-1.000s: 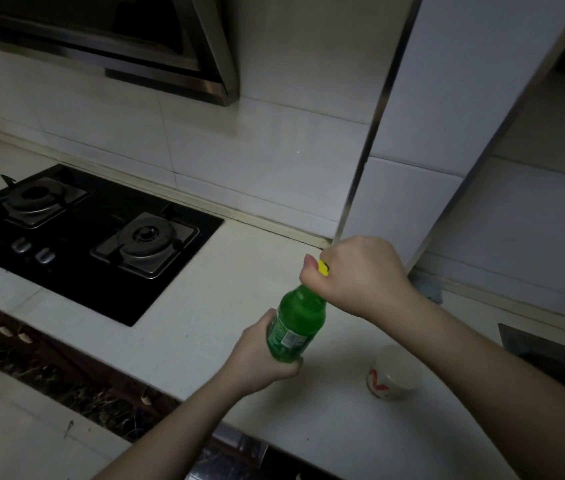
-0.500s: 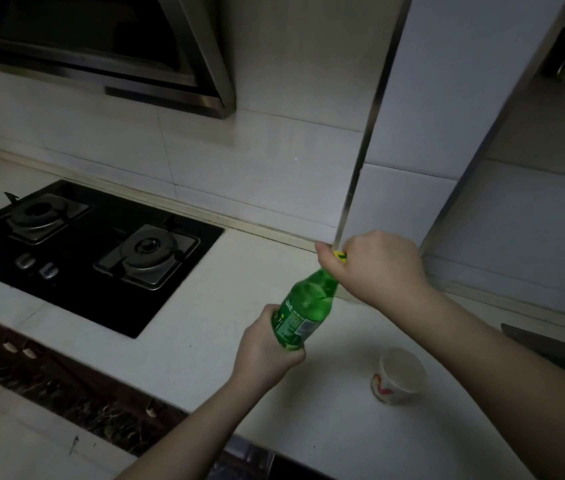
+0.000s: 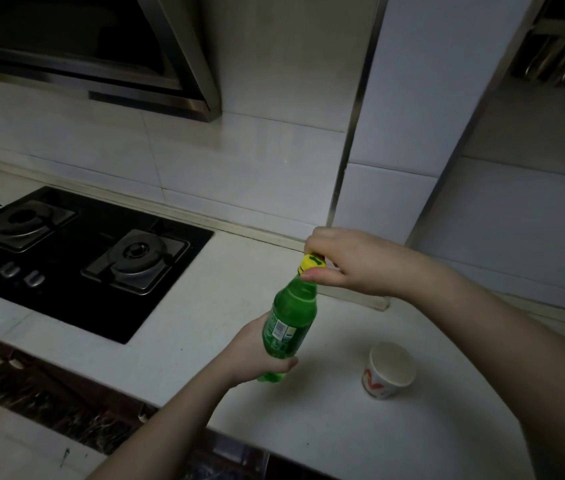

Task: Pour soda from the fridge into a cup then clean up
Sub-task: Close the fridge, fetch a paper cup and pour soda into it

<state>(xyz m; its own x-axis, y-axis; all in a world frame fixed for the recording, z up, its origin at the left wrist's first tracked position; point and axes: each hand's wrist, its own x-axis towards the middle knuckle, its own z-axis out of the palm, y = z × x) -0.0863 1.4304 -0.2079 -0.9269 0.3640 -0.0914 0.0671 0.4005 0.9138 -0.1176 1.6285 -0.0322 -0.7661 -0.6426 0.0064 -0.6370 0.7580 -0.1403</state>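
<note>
A green soda bottle (image 3: 291, 317) stands slightly tilted above the white counter (image 3: 205, 323). My left hand (image 3: 253, 355) is wrapped around its lower body. My right hand (image 3: 350, 261) pinches the yellow cap (image 3: 311, 263) on the bottle's neck with thumb and fingers. A white paper cup (image 3: 390, 370) with a red mark stands upright and looks empty, on the counter to the right of the bottle.
A black two-burner gas hob (image 3: 66, 258) is set into the counter at the left, under a range hood (image 3: 94, 53). Tiled wall and a white pillar (image 3: 412, 116) stand behind. The counter's front edge runs diagonally below my arms.
My right hand has turned on the cap, so the yellow cap top now shows. The bottle stands more upright than half a second ago. The cup has not moved.
</note>
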